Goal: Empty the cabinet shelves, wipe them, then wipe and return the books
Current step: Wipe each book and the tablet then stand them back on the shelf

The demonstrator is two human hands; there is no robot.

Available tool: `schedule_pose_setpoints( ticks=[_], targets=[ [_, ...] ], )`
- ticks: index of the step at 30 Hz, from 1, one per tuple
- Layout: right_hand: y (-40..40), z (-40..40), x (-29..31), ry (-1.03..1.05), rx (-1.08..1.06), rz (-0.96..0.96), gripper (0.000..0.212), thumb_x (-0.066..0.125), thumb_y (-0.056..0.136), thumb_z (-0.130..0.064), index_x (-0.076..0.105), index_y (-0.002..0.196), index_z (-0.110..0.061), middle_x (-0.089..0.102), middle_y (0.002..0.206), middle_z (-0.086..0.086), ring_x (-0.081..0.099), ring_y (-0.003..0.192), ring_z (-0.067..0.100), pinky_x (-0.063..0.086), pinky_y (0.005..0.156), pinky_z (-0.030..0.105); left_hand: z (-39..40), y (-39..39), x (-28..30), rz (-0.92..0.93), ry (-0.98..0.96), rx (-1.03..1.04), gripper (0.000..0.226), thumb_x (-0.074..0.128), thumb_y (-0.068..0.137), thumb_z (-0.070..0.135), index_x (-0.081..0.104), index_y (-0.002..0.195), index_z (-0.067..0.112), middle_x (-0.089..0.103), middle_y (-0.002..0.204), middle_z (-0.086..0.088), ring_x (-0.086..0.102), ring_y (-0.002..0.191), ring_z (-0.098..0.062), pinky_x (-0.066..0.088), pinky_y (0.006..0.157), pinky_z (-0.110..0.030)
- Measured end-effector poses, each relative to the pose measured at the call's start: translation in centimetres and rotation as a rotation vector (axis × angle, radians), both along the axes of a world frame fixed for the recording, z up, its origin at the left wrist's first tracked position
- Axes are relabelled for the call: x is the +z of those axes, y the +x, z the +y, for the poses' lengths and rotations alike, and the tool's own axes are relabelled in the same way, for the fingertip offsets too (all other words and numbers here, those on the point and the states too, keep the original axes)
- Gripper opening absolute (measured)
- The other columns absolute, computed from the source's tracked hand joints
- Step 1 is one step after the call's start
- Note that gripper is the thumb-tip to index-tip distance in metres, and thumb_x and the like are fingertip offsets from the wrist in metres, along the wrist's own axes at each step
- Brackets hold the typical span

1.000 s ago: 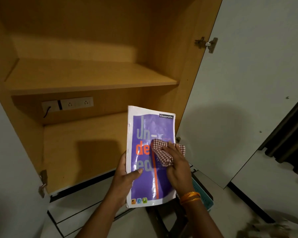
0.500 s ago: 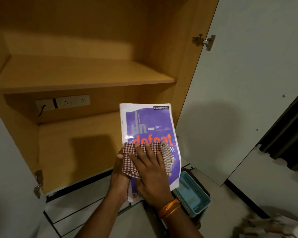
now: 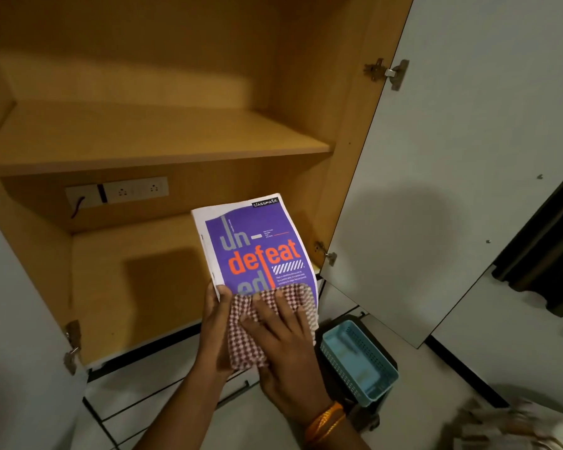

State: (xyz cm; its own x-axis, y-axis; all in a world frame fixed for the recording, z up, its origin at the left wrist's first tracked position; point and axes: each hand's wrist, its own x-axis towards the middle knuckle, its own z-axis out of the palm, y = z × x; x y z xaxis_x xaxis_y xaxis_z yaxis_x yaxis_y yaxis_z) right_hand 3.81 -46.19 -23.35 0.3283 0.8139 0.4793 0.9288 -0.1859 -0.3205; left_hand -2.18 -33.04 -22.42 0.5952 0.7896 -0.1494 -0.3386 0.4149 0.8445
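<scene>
Pressing checked cloth (image 3: 270,323) flat with spread right hand (image 3: 283,349), left hand (image 3: 213,329) gripping purple notebook (image 3: 257,248) edge

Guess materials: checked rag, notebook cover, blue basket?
Checked rag: woven cloth, matte; it drapes and wrinkles. Notebook cover: likely glossy coated paper; printed, faint sheen, bends slightly. Blue basket: likely moulded plastic; perforated walls, smooth rim.
</scene>
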Motion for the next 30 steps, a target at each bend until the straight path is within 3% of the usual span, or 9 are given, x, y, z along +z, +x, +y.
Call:
schedule_pose_setpoints(
  ticks=[3,8,11,13,15,18,21,26,30],
  targets=[
    [-0.7,-0.7,-1.5,0.019,0.039,-0.009,0.06,0.048,0.092,-0.04,0.033,0.15,-0.042,0.022,0.164,-0.015,0.007,0.155,0.02,0.014,0.118,0.056,1.3,-0.3,0.2,0.065,0.128,0.043,0.062,0.056,0.09,0.058,0.047,0.142,0.025,0.069,0.124,-0.002,0.072,0.102,-0.021,0.058,0.069,-0.029],
    [0.1,-0.3,-2.4,0.253,-0.124,0.255,0.046,0.034,0.105,-0.054,0.035,0.15,-0.043,0.03,0.162,-0.01,0.018,0.154,0.017,0.023,0.12,0.045,0.9,-0.1,0.7,-0.019,0.043,0.002,0.052,0.072,0.089,0.02,0.052,0.137,0.029,0.074,0.117,-0.003,0.074,0.1,-0.028,0.063,0.071,-0.045],
    [1.7,-0.2,-0.8,0.467,-0.186,0.69,0.052,0.044,0.1,-0.055,0.049,0.145,-0.028,0.04,0.156,-0.013,0.035,0.146,0.008,0.044,0.112,0.04,0.7,-0.5,0.9,-0.005,0.086,-0.031,0.056,0.074,0.085,0.021,0.052,0.136,0.031,0.074,0.117,-0.003,0.074,0.1,-0.031,0.062,0.076,-0.05],
    [3.3,-0.2,0.8,0.652,-0.27,1.031,0.043,0.049,0.1,-0.053,0.057,0.134,-0.028,0.058,0.14,-0.009,0.058,0.124,0.005,0.055,0.097,0.038,0.7,-0.9,1.2,0.015,0.118,-0.086,0.056,0.074,0.083,0.023,0.053,0.134,0.028,0.074,0.115,-0.005,0.074,0.099,-0.031,0.062,0.073,-0.046],
    [5.1,-0.5,2.2,0.71,-0.363,1.316,0.025,0.048,0.104,-0.038,0.064,0.121,-0.029,0.069,0.125,0.001,0.069,0.107,0.014,0.058,0.09,0.044,0.6,-1.1,1.4,0.02,0.142,-0.135,0.053,0.073,0.083,0.019,0.053,0.132,0.025,0.074,0.115,-0.007,0.074,0.099,-0.031,0.063,0.07,-0.041],
    [7.2,-2.1,2.9,0.628,-0.382,1.574,0.032,0.048,0.103,-0.04,0.063,0.121,-0.019,0.074,0.114,0.008,0.073,0.101,0.029,0.059,0.086,0.049,1.0,-1.3,1.9,0.021,0.177,-0.185,0.048,0.069,0.087,0.012,0.054,0.132,0.023,0.074,0.115,-0.007,0.074,0.101,-0.03,0.063,0.068,-0.039],
    [7.4,-3.9,2.8,0.5,-0.232,1.613,0.047,0.055,0.098,-0.044,0.057,0.131,-0.011,0.072,0.118,0.014,0.071,0.106,0.036,0.058,0.088,0.052,1.8,-1.8,2.1,0.029,0.219,-0.213,0.054,0.075,0.08,0.026,0.056,0.131,0.023,0.074,0.117,-0.007,0.074,0.102,-0.03,0.063,0.07,-0.04],
    [6.4,-4.7,3.7,0.405,-0.049,1.713,0.055,0.079,0.079,-0.01,0.056,0.129,-0.01,0.071,0.118,0.018,0.069,0.107,0.04,0.061,0.08,0.05,2.6,-1.9,1.7,0.082,0.279,-0.216,0.052,0.084,0.08,0.033,0.06,0.124,0.021,0.075,0.113,-0.007,0.074,0.099,-0.03,0.062,0.067,-0.037],
    [5.5,-4.8,4.8,0.405,-0.09,1.576,0.061,0.084,0.074,-0.008,0.056,0.128,-0.011,0.073,0.116,0.013,0.072,0.104,0.035,0.061,0.074,0.044,3.1,-1.6,0.5,0.169,0.367,-0.212,0.055,0.08,0.073,0.043,0.062,0.122,0.025,0.076,0.11,-0.003,0.075,0.097,-0.029,0.062,0.078,-0.052]
  ],
)
